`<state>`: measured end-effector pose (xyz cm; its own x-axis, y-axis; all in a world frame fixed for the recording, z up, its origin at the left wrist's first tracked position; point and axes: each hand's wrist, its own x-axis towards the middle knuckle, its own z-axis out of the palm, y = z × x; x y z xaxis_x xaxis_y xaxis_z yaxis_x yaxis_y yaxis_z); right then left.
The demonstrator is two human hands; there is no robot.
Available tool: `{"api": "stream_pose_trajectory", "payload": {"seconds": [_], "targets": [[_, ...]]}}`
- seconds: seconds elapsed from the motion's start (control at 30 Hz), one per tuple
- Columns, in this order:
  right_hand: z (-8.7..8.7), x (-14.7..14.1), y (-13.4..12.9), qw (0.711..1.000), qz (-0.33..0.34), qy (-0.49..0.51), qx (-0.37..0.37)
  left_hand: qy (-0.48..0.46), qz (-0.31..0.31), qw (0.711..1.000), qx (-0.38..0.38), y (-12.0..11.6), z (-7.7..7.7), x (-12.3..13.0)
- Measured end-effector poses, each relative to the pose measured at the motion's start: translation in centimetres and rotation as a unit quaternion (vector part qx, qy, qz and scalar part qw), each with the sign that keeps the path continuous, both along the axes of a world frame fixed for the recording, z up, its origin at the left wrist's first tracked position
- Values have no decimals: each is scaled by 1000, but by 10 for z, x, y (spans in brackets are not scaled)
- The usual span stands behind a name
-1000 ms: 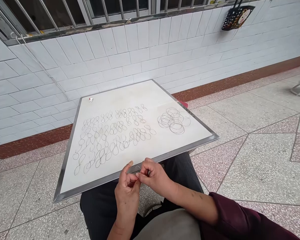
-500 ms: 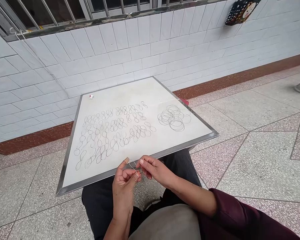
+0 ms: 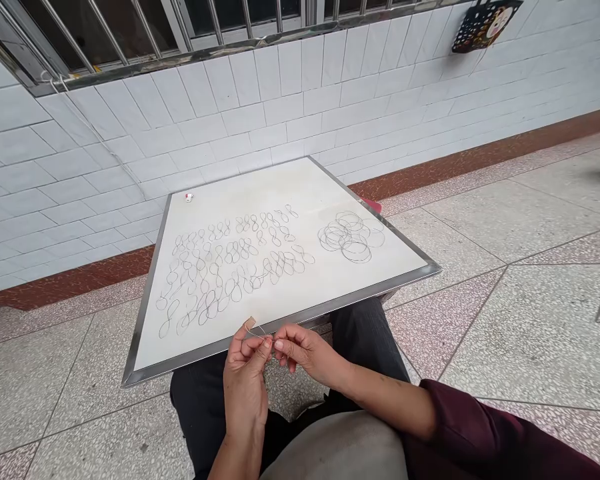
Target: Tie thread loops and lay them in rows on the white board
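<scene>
My left hand pinches a thin wire loop at the table's front edge, and part of the loop rises beside its fingertips. Close against it on the right, my right hand has thumb and forefinger pressed together on the same wire. The wire between the fingertips is too small to make out fully. Beyond my hands, several rows of wires twisted into figure eights lie on the white table. A loose pile of round wire rings lies on the table's right side.
A small white and red object sits at the table's back left corner. Behind the table stands a white tiled wall with a barred window. A dark patterned basket hangs on the wall at the upper right. My legs are under the table's front edge.
My right hand has moved slightly down and left, so its fingertips now meet those of my left hand. The view has shifted a little, moving the table slightly rightward.
</scene>
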<state>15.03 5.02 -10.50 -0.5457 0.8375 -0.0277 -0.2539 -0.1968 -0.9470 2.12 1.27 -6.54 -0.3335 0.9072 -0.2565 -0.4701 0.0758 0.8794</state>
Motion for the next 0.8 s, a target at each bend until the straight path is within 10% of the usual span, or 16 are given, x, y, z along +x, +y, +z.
{"api": "stream_pose_trajectory", "payload": {"seconds": [0.8], "targets": [[11,-1,3,998,-52,-25,29,111,-61,992,1,0,2,-9]]}}
